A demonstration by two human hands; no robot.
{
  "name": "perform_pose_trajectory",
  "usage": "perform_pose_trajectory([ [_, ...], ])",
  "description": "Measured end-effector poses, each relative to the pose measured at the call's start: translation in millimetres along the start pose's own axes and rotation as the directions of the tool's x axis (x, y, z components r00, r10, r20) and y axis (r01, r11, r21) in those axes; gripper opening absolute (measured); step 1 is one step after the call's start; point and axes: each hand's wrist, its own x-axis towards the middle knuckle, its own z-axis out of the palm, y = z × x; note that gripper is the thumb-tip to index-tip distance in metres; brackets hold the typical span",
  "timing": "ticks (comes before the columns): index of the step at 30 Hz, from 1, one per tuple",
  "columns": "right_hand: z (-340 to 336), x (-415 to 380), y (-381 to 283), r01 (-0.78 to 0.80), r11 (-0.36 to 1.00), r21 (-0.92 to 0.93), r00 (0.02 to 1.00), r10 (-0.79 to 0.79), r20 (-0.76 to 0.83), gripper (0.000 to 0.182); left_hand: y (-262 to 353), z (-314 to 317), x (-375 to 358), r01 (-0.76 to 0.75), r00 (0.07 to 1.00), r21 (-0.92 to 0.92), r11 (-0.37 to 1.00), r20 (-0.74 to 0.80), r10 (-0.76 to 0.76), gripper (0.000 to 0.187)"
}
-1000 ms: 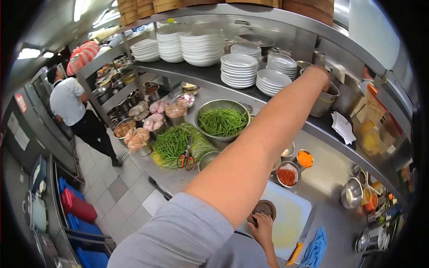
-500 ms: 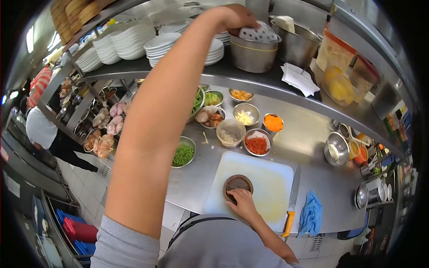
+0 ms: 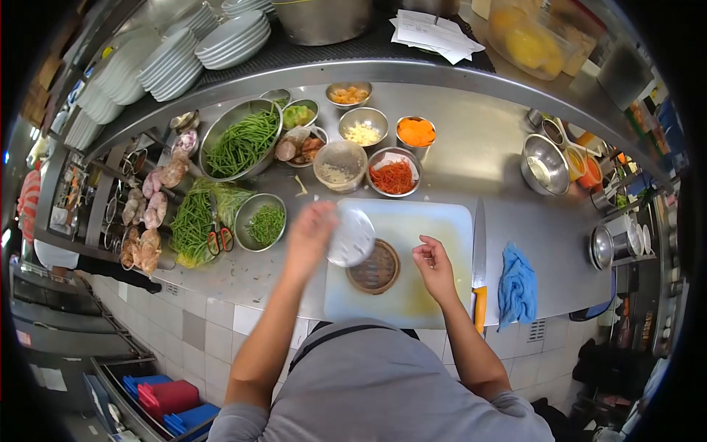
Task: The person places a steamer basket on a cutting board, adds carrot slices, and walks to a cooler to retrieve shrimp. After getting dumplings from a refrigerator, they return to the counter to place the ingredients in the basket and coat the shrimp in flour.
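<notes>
A round brown basket (image 3: 374, 268) with a slatted base lies on the white cutting board (image 3: 434, 221). My left hand (image 3: 313, 228), blurred by motion, holds a round white perforated sheet (image 3: 352, 237) by its left edge, above the board and overlapping the basket's upper left side. To the right of the basket, my right hand (image 3: 434, 267) hovers over the board with its fingers curled and thumb near the fingertips; I make out nothing between them. A knife (image 3: 479, 258) with an orange handle lies along the board's right edge.
Bowls of green beans (image 3: 241, 144), chopped greens (image 3: 264, 223), shredded carrot (image 3: 392, 177) and other food stand behind and left. Scissors (image 3: 219, 239) lie by loose beans. A blue cloth (image 3: 518, 283) is right of the knife. A shelf edge (image 3: 353, 70) crosses above the counter.
My left hand has come down from the pot on the shelf, bringing a perforated white sheet. My right hand has let go of the basket and moved right. The view has tilted down.
</notes>
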Motion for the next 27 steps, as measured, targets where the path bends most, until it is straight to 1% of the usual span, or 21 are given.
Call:
perform_pose_trajectory([
  [1, -0.7, 2.8, 0.9, 0.003, 1.0, -0.008, 1.0, -0.003, -0.005, 0.046, -39.6, 15.1, -7.5, -0.028, 0.999, 0.051, 0.998, 0.041, 0.026, 0.026],
  [2, 0.1, 5.4, 2.0, 0.01, 1.0, -0.022, 1.0, -0.01, -0.006, 0.047, -69.1, 22.5, -9.9, 0.006, 0.995, 0.156, 0.988, 0.097, -0.022, 0.029],
  [3, 0.5, 8.3, 2.7, 0.017, 0.999, -0.038, 1.0, -0.018, -0.007, 0.048, -85.7, 27.8, -12.9, 0.032, 0.986, 0.259, 0.965, 0.148, -0.072, 0.031],
  [4, 2.2, 13.4, 2.8, 0.024, 0.998, -0.053, 1.0, -0.024, -0.01, 0.048, -86.8, 29.9, -16.9, 0.025, 0.986, 0.244, 0.969, 0.153, -0.064, 0.031],
  [5, 4.8, 22.0, 2.2, 0.036, 0.997, -0.07, 0.998, -0.039, -0.042, 0.047, -86.7, 29.6, -18.1, -0.218, 0.97, 0.483, 0.848, 0.204, 0.133, 0.035],
  [6, 3.8, 33.4, 1.0, 0.052, 0.995, -0.088, 0.996, -0.058, -0.072, 0.047, -86.6, 29.1, -18.4, -0.423, 0.906, 0.666, 0.614, 0.293, 0.306, 0.038],
  [7, 0.3, 49.5, -3.2, 0.064, 0.992, -0.105, 0.995, -0.071, -0.07, 0.047, -86.2, 27.1, -20.3, -0.384, 0.922, 0.643, 0.662, 0.301, 0.242, 0.044],
  [8, -2.6, 71.0, -7.3, 0.112, 0.978, -0.176, 0.987, -0.13, -0.096, 0.043, -87.2, 28.5, -24.4, -0.388, 0.921, 0.634, 0.669, 0.295, 0.254, 0.044],
  [9, -4.3, 93.5, -9.8, 0.154, 0.958, -0.243, 0.975, -0.187, -0.118, 0.039, -81.7, 29.3, -31.7, -0.437, 0.9, 0.645, 0.627, 0.324, 0.293, 0.046],
  [10, -8.7, 121.8, -3.7, 0.193, 0.946, -0.261, 0.96, -0.237, -0.149, 0.035, -80.0, 28.7, -38.1, -0.482, 0.876, 0.657, 0.58, 0.353, 0.328, 0.047],
  [11, -14.4, 151.4, -1.3, 0.23, 0.933, -0.277, 0.941, -0.286, -0.18, 0.031, -86.9, 25.4, -41.4, -0.492, 0.867, 0.641, 0.589, 0.426, 0.26, 0.058],
  [12, -17.3, 177.4, -14.5, 0.209, 0.924, -0.32, 0.944, -0.276, -0.179, 0.029, -85.7, 25.1, -46.6, -0.495, 0.865, 0.64, 0.588, 0.424, 0.267, 0.058],
  [14, -19.5, 224.5, -34.5, 0.197, 0.911, -0.363, 0.945, -0.274, -0.177, 0.027, -79.9, 23.7, -55.5, -0.566, 0.805, 0.623, 0.54, 0.558, 0.2, 0.069],
  [15, -19.0, 246.3, -36.0, 0.207, 0.866, -0.455, 0.94, -0.306, -0.154, 0.027, -82.6, 20.4, -56.7, -0.557, 0.804, 0.648, 0.519, 0.578, 0.141, 0.078],
  [16, -18.2, 266.3, -35.2, 0.217, 0.812, -0.541, 0.934, -0.335, -0.128, 0.027, -83.5, 19.3, -56.9, -0.558, 0.805, 0.65, 0.517, 0.574, 0.147, 0.078],
  [17, -19.3, 287.5, -31.7, 0.226, 0.81, -0.541, 0.931, -0.342, -0.123, 0.027, -83.9, 18.1, -55.6, -0.551, 0.81, 0.657, 0.514, 0.569, 0.14, 0.079],
  [19, -18.8, 322.0, -21.9, 0.163, 0.664, -0.73, 0.973, -0.229, 0.009, 0.034, -86.4, 16.3, -55.2, -0.536, 0.819, 0.671, 0.513, 0.56, 0.124, 0.083],
  [20, -14.1, 332.7, -17.1, 0.174, 0.661, -0.73, 0.972, -0.235, 0.019, 0.034, -87.7, 15.3, -55.5, -0.532, 0.824, 0.674, 0.513, 0.551, 0.131, 0.083],
  [22, -2.3, 351.8, -13.0, 0.001, 0.466, -0.885, 0.992, -0.113, -0.058, 0.042, -86.2, 13.9, -54.6, -0.518, 0.828, 0.673, 0.527, 0.55, 0.112, 0.082],
  [26, 14.1, 364.5, -7.8, -0.007, 0.427, -0.904, 0.984, -0.158, -0.082, 0.047, -87.8, 10.1, -50.9, -0.503, 0.839, 0.664, 0.552, 0.528, 0.13, 0.081],
  [27, 15.1, 355.1, -21.8, 0.005, 0.469, -0.883, 0.978, -0.185, -0.093, 0.042, -89.6, 9.4, -50.0, -0.495, 0.845, 0.667, 0.557, 0.519, 0.131, 0.081],
])
